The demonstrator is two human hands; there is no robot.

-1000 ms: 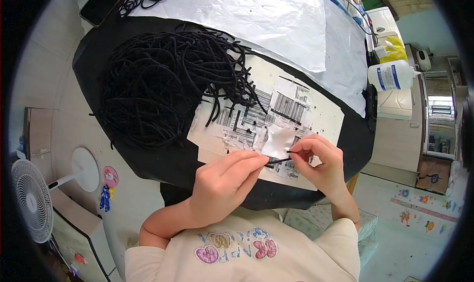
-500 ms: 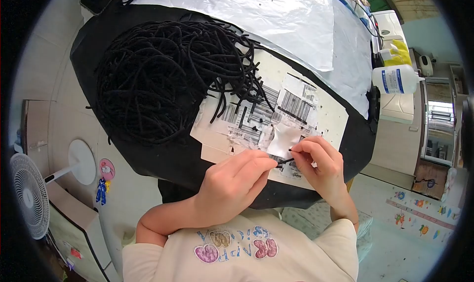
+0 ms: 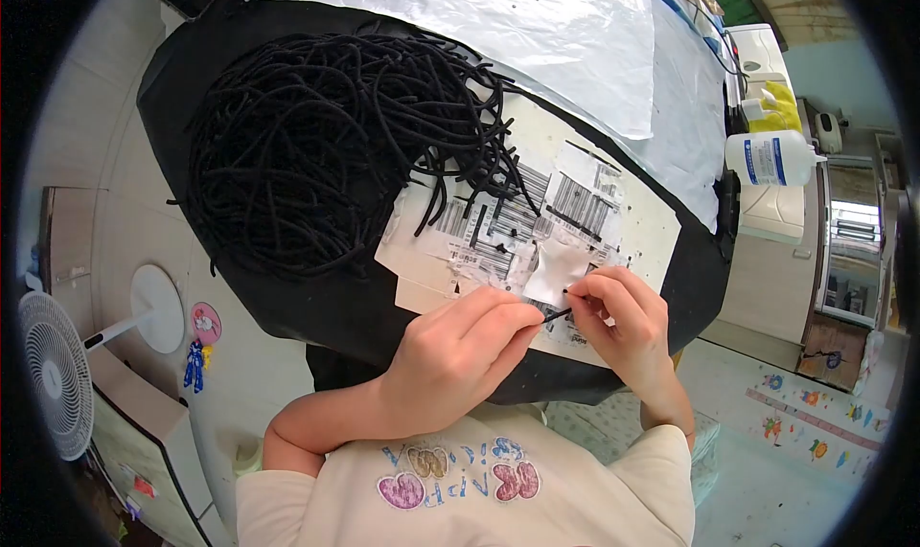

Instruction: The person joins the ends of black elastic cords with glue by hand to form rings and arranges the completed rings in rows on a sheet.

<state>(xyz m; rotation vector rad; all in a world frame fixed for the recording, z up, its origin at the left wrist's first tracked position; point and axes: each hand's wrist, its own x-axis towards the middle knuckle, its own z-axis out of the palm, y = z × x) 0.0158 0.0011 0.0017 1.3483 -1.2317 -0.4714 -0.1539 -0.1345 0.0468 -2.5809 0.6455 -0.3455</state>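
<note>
Between my two hands runs a short stretch of thin black cord (image 3: 556,315). My left hand (image 3: 465,346) pinches one end of it, its fingers pressed together. Thumb and forefinger of my right hand (image 3: 623,319) are closed on the other end, and a small dark tip shows at those fingertips. Both hands hover over the near edge of a cardboard sheet (image 3: 637,231) covered in barcode labels. Just beyond the fingers, a shiny white patch (image 3: 558,269) lies on the sheet. A big tangled heap of black cords (image 3: 297,154) rests to the left, several ends trailing onto the cardboard.
Black cloth (image 3: 259,303) covers the table under the cardboard. White plastic sheeting (image 3: 565,49) spreads across the far side. At the right stands a white bottle (image 3: 770,158) with a blue label, near a yellow cloth (image 3: 778,108). A fan (image 3: 57,375) is at the lower left.
The view has shifted slightly, so the table items appear a little displaced. Both hands keep their pinch on the cord, with almost no movement between them.
</note>
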